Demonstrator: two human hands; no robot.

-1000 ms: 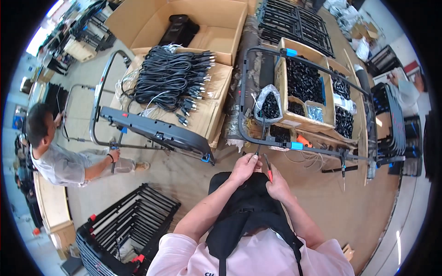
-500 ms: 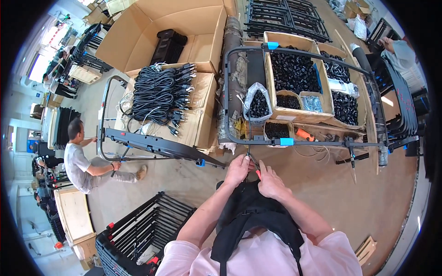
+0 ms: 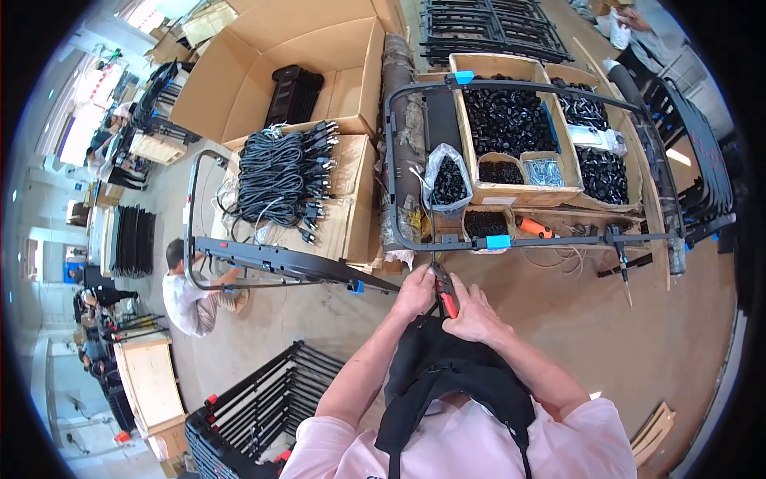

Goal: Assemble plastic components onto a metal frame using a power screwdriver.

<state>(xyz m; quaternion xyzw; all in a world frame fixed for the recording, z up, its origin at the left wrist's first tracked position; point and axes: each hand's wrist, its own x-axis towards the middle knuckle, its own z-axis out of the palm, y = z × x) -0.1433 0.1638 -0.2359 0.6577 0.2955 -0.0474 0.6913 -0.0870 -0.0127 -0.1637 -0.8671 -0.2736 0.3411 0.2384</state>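
Since earlier, drawn closer over the frame (image 3: 447, 244); left hand (image 3: 416, 292) and right hand (image 3: 472, 311) together on red-handled pliers (image 3: 444, 294); may slip, pinching fingers

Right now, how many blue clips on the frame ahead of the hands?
2 on that black tubular frame: one blue clip on the top bar, one on the bottom bar above the hands. Others may be hidden.

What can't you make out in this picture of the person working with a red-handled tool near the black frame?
- Head view: the tool's tip, hidden between the left hand and right hand; only the red-handled tool shows in part.
- What the fingers grip beneath it, covered by the black apron.
- The small parts in the clear bag, too small to tell.
- The stacked frames, cut off by the lower rim.
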